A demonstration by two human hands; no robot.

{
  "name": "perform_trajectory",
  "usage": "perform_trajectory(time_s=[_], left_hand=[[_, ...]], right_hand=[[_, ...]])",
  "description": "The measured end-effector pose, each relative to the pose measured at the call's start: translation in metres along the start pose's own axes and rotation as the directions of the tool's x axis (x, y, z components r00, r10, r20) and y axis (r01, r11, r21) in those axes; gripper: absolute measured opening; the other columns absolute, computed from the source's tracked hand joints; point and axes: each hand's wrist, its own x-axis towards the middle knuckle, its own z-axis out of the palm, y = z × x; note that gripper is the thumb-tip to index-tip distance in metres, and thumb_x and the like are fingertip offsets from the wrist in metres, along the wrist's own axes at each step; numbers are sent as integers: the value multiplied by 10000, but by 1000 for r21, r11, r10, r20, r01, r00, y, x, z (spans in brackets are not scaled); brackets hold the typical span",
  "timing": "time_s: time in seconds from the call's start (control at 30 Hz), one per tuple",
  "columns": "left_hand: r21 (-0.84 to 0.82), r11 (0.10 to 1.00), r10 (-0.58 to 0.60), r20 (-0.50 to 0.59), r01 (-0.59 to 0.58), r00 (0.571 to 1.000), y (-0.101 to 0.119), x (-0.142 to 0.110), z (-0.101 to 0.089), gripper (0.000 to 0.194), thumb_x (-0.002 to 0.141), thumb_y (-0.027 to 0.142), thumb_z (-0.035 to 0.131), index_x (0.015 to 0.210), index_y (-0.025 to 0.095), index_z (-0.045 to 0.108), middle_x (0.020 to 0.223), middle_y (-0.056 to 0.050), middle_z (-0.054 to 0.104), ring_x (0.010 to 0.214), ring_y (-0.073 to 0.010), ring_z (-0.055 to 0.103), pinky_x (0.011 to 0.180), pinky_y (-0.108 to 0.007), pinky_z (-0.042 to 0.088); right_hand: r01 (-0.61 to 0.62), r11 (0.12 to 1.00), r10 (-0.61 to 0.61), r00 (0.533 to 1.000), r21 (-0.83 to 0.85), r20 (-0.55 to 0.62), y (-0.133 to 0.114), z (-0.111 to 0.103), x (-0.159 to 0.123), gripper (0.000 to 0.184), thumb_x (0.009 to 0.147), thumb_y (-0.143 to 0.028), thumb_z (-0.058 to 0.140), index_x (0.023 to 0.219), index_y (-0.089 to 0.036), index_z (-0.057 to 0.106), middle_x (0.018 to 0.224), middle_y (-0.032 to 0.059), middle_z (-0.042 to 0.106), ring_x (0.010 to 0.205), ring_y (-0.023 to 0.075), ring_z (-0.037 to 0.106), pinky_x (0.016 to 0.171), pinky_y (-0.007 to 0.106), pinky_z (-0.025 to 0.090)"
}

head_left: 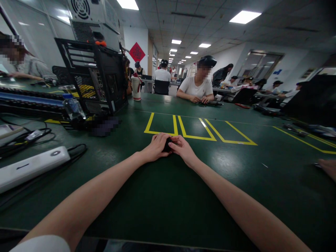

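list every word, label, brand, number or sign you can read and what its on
None are readable.
Red diamond sign: markings too blurred to read.
White cup: markings too small to read.
White shirt opposite: chest mark too small.
Small black object: no text visible.

One small black object (167,145) is held between the left hand (155,146) and the right hand (183,149), which partly cover it. The visible portion is uniformly dark; exact form and orientation cannot be determined. Location: at the desk (168,203), inward from the near edge. Contact with the surface is indeterminate.
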Motion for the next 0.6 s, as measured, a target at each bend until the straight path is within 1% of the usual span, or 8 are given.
perform_trajectory(time_s=[0.07, 0.13, 0.23, 0.3, 0.37, 0.43, 0.5, 0.6], left_hand=[[0, 1000, 0, 2, 0, 1000, 0, 0, 0, 542, 745, 298, 559, 1188, 185, 268, 1163, -118, 415, 1124, -267, 388, 950, -473, 291], [-2, 1000, 0, 4, 0, 1000, 0, 0, 0, 536, 747, 299, 557, 1185, 185, 270, 1158, -117, 417, 1118, -266, 392, 949, -472, 292], [-3, 1000, -3, 3, 3, 1000, -1, -1, 0, 531, 742, 291, 560, 1176, 183, 275, 1146, -112, 419, 1111, -257, 394, 947, -459, 296], [-6, 1000, -8, 6, 8, 1000, -1, -1, 0, 530, 734, 279, 566, 1169, 180, 281, 1141, -110, 419, 1108, -252, 395, 948, -450, 295], [-12, 1000, -11, 1, 11, 1000, -1, 0, 1, 532, 726, 279, 574, 1163, 181, 287, 1133, -107, 424, 1102, -252, 399, 946, -451, 296], [-18, 1000, -5, -9, 5, 1000, -1, 0, 1, 540, 723, 285, 577, 1166, 188, 285, 1133, -106, 429, 1102, -256, 399, 941, -457, 296], [-21, 1000, 3, -18, -3, 1000, 0, 0, 1, 543, 724, 282, 575, 1170, 198, 279, 1138, -105, 431, 1109, -262, 395, 936, -464, 295], [-19, 1000, 7, -11, -7, 1000, 1, 0, 0, 545, 726, 271, 572, 1175, 203, 270, 1149, -107, 429, 1119, -266, 390, 936, -466, 293]], right_hand=[[-42, 999, 42, 999, 20, 2, 1, 0, 1, 325, 676, -328, 631, 955, -237, 491, 975, 17, 545, 885, 154, 544, 757, 340, 460], [-62, 998, 62, 998, 20, 10, 0, -1, 1, 325, 683, -324, 626, 964, -226, 495, 1010, 30, 539, 923, 163, 540, 794, 358, 453], [-4, 1000, 3, 999, 17, 46, -3, -1, -3, 302, 660, -274, 651, 917, -216, 503, 1031, 24, 538, 952, 162, 542, 848, 365, 434], [36, 999, -38, 997, 35, 67, -5, -1, -5, 326, 631, -232, 674, 906, -221, 498, 1038, 12, 535, 963, 156, 543, 870, 357, 425], [40, 999, -42, 998, 34, 50, -5, -1, -7, 316, 628, -238, 675, 892, -226, 502, 1002, 4, 542, 938, 148, 546, 857, 350, 433], [25, 999, -25, 1000, 26, 12, -5, 0, -6, 263, 650, -291, 656, 860, -225, 511, 933, -2, 551, 876, 141, 549, 811, 346, 452], [2, 999, -2, 1000, 37, -17, -3, 0, -4, 248, 663, -338, 642, 844, -228, 513, 885, -6, 550, 831, 139, 547, 763, 341, 466], [-44, 997, 46, 999, 64, -19, 0, -1, 0, 293, 661, -353, 643, 897, -237, 516, 921, 5, 551, 859, 147, 542, 751, 337, 468]])
